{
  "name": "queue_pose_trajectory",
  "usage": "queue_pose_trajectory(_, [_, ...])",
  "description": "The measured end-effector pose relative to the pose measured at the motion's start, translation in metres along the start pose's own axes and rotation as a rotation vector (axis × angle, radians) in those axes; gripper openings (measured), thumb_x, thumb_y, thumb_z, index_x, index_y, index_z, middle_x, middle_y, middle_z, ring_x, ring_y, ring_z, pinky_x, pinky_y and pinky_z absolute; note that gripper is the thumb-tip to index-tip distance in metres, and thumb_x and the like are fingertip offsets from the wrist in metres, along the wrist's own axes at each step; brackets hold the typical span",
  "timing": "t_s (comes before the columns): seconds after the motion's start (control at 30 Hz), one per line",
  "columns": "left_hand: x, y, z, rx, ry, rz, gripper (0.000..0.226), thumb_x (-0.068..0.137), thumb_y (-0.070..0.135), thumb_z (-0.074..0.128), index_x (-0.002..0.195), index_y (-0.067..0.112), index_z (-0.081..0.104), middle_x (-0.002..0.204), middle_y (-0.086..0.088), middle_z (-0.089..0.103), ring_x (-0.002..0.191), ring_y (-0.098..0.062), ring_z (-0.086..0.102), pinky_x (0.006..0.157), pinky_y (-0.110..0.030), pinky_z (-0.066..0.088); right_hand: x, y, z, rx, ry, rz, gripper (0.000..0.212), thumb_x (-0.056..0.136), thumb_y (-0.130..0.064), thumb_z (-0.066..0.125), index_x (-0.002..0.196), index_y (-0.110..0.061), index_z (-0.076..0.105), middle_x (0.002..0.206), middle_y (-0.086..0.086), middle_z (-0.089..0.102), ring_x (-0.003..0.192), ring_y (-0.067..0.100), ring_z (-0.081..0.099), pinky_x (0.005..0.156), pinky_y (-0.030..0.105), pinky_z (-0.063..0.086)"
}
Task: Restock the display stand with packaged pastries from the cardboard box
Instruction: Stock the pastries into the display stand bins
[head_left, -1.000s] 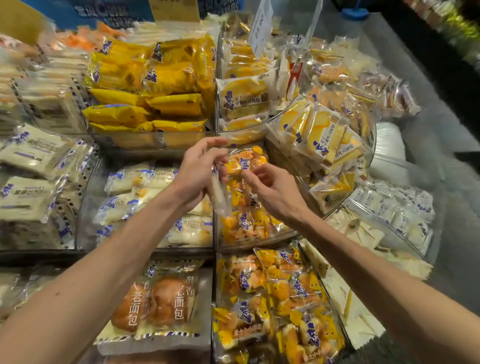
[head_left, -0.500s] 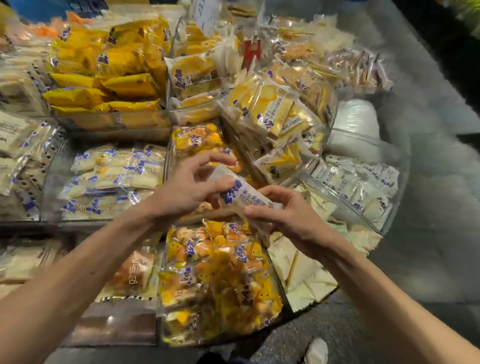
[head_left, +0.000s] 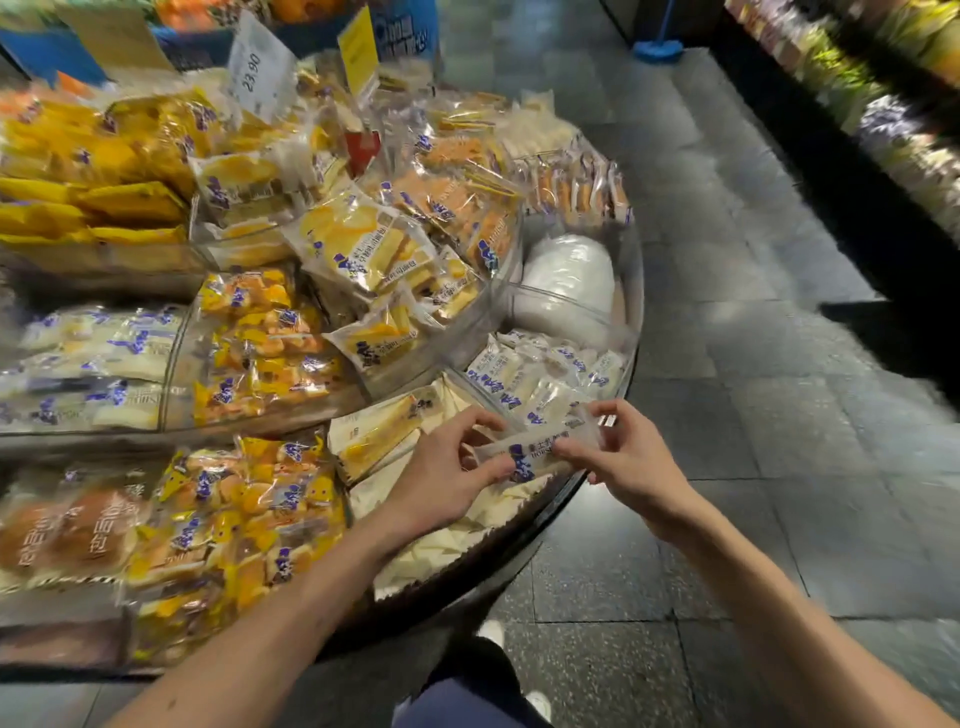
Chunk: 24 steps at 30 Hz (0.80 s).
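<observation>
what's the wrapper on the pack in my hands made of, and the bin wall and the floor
The pack: wrapper looks like thin glossy clear plastic film with blue print; the pale pastry shows through. The bin wall: clear rigid plastic, probably acrylic; goods show through and it catches glare. The floor: dark polished stone or tile, speckled, with joint lines and reflections.

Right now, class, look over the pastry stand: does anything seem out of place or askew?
A large white plastic bundle fills one compartment on the stand's right side, unlike the small packets around it. Yellow cake packets in the upper bin also lean out over its clear rim.
</observation>
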<state>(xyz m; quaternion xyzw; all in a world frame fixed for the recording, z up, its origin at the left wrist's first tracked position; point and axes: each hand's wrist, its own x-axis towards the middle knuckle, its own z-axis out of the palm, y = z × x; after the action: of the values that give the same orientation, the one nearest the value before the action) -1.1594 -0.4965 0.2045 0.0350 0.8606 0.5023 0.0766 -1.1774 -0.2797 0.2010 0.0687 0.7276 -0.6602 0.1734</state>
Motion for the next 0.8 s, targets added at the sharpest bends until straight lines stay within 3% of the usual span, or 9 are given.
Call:
queue_pose_trajectory(0.1, [0.02,-0.006,0.034,-0.078,0.036,-0.086,0.029,0.083,0.019,0.079,0.099,0.036,0.061,0.097,0.011,0.065,0.082,-0.008,0.064,0.072,-0.023,0.054,0.027,0.014,-0.024,-0.127,0.039,-0.037,0.058,0.062,-0.042,0.092,0.099,-0.033,0.048,0.076,0.01,0.064,0.064,0.019,0.055,0.057,0.032,0.042])
queue_pose_trajectory(0.17, [0.038,-0.01,0.051,-0.143,0.053,-0.159,0.028,0.082,0.021,0.08,0.099,0.035,0.063,0.097,0.007,0.065,0.077,-0.014,0.067,0.075,-0.032,0.058,0.05,0.022,-0.04,-0.227,0.037,-0.052,0.055,0.055,-0.057,0.087,0.091,-0.043,0.048,0.073,0.008,0.055,0.065,0.02,0.048,0.061,0.038,0.04])
queue_pose_trajectory(0.3, [0.084,-0.019,0.071,-0.169,0.104,-0.226,0.025,0.086,0.019,0.076,0.093,0.038,0.062,0.103,0.007,0.064,0.071,-0.018,0.064,0.067,-0.027,0.054,0.104,0.016,-0.063,-0.346,0.01,-0.096,0.044,0.075,-0.032,0.087,0.098,-0.024,0.051,0.08,-0.003,0.056,0.066,0.013,0.049,0.06,0.024,0.045])
queue_pose_trajectory(0.43, [0.138,-0.028,0.082,-0.16,0.283,-0.327,0.018,0.086,0.018,0.076,0.083,0.034,0.066,0.107,0.004,0.064,0.078,-0.015,0.067,0.069,-0.022,0.055,0.164,0.005,-0.069,-0.435,-0.024,-0.118,0.052,0.078,-0.033,0.085,0.108,-0.019,0.044,0.1,-0.003,0.055,0.081,0.015,0.055,0.076,0.038,0.052])
queue_pose_trajectory(0.6, [0.177,-0.034,0.084,-0.082,0.375,-0.411,0.009,0.089,0.018,0.072,0.091,0.027,0.069,0.104,0.012,0.056,0.089,-0.005,0.063,0.066,-0.002,0.044,0.231,-0.007,-0.065,-0.621,-0.241,-0.164,0.031,0.082,-0.032,0.081,0.095,-0.011,0.062,0.087,0.001,0.068,0.074,0.016,0.063,0.067,0.036,0.052])
queue_pose_trajectory(0.7, [0.184,-0.039,0.068,0.017,0.382,-0.468,0.021,0.086,0.027,0.076,0.106,0.023,0.072,0.102,0.014,0.056,0.084,-0.002,0.06,0.067,-0.006,0.042,0.265,-0.01,-0.049,-0.676,-0.369,-0.152,0.017,0.085,-0.02,0.079,0.094,-0.011,0.068,0.067,-0.011,0.063,0.058,-0.005,0.058,0.062,0.023,0.048])
queue_pose_trajectory(0.8, [0.192,-0.048,0.054,0.181,0.337,-0.454,0.038,0.086,0.03,0.076,0.122,0.021,0.067,0.112,0.008,0.057,0.101,-0.013,0.055,0.09,-0.025,0.043,0.299,-0.008,-0.03,-0.69,-0.478,-0.151,0.017,0.086,-0.016,0.076,0.101,-0.012,0.068,0.059,-0.016,0.055,0.052,-0.006,0.05,0.062,0.018,0.043])
